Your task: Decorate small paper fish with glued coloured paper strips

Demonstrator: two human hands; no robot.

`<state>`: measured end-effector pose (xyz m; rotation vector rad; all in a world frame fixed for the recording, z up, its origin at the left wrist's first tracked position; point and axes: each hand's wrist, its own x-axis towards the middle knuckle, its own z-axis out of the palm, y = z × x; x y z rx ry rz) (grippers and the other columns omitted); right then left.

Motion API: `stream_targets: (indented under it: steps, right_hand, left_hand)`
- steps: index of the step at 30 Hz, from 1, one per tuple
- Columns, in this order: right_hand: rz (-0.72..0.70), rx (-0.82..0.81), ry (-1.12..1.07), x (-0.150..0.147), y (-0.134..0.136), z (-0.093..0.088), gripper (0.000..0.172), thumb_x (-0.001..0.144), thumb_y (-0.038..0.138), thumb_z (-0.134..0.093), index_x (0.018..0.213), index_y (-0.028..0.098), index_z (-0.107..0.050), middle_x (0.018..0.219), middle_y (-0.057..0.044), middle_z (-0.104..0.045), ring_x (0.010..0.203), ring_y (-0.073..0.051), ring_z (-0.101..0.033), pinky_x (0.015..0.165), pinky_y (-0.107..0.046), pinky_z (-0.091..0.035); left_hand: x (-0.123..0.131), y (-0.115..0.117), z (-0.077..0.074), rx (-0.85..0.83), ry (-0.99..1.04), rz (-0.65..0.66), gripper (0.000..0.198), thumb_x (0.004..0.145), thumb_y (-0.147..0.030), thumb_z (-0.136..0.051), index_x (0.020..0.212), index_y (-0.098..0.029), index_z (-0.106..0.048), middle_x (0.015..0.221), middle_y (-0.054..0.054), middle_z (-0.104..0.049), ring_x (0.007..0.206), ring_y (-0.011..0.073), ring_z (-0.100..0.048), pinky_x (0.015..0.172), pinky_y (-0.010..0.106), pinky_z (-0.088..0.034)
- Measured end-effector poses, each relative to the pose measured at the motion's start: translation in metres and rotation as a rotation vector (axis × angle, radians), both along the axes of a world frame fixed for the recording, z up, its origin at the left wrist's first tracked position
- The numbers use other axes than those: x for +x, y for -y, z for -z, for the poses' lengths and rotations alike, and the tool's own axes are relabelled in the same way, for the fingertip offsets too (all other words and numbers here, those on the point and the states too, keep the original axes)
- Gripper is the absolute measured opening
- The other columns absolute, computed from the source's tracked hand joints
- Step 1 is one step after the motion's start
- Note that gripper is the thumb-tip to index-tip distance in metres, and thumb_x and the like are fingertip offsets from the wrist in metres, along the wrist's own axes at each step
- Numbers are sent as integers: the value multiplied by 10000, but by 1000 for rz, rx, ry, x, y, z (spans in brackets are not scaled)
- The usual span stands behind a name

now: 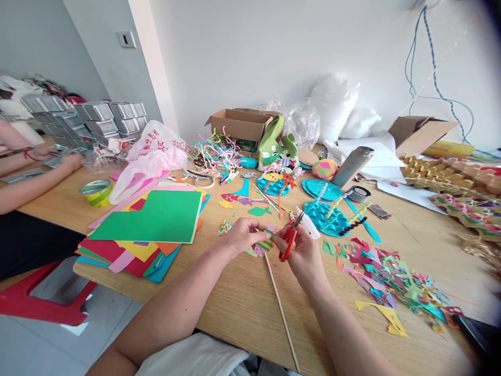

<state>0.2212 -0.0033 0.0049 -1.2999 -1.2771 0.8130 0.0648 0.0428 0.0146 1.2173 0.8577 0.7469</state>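
My right hand (pixel 307 256) is closed round red-handled scissors (pixel 288 243), whose blades point away from me. My left hand (pixel 243 237) pinches a small strip of green paper (pixel 269 232), and the right fingertips come close to its other end. Just under the fingers lies a pink paper fish (pixel 261 247) with green and yellow stripes, partly hidden by them. A thin wooden stick (pixel 281 308) runs from the fish toward my lap. Beyond my hands are a green paper fish (pixel 259 211), a yellow one (pixel 226 204) and a white glue bottle (pixel 309 225).
Coloured paper sheets (pixel 156 216) are stacked at left, near yellow tape (pixel 96 192). Paper scraps (pixel 395 277) cover the right. Blue decorated discs (pixel 326 218), a steel flask (pixel 354 166) and pipe cleaners (pixel 217 154) stand farther back. Another person's hands (pixel 72 162) work at far left.
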Motion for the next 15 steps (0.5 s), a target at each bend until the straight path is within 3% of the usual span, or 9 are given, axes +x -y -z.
stream_targets:
  steps: [4, 8, 10, 12, 15]
  right_hand:
    - [2, 19, 65, -2, 2, -2, 303, 719, 445, -724, 761, 212, -536, 731, -21, -600, 662, -183, -564, 569, -305, -459]
    - [185, 180, 239, -2, 5, -7, 258, 809, 454, -626, 856, 210, -553, 858, -43, -626, 793, -191, -575, 704, -332, -475]
    - [235, 220, 297, -3, 8, -10, 274, 822, 472, -602, 885, 210, -554, 899, -53, -622, 817, -192, -568, 692, -319, -473]
    - [172, 168, 309, -4, 11, -12, 301, 840, 506, -564, 850, 205, -558, 857, -53, -622, 773, -185, -565, 618, -284, -459]
    - [-30, -7, 313, -8, 14, -12, 397, 864, 568, -497, 729, 197, -539, 664, -26, -594, 627, -156, -541, 526, -248, -408]
  left_hand:
    - [2, -1, 3, 37, -13, -41, 289, 592, -352, -785, 705, -115, -663, 641, 36, -630, 579, 136, -595, 513, 227, -453]
    - [1, -4, 2, -17, 69, -113, 305, 599, -331, -788, 781, -105, -695, 735, 69, -675, 615, 140, -612, 535, 237, -474]
    - [-1, -6, 2, -45, 118, -176, 300, 592, -317, -791, 781, -106, -695, 762, 76, -685, 624, 139, -618, 535, 232, -472]
    - [-2, -9, 1, -57, 184, -247, 268, 575, -300, -796, 724, -110, -680, 721, 57, -673, 608, 128, -608, 531, 226, -466]
    - [-4, -12, 1, -69, 284, -320, 250, 552, -284, -799, 686, -118, -669, 657, 25, -648, 566, 114, -581, 516, 225, -456]
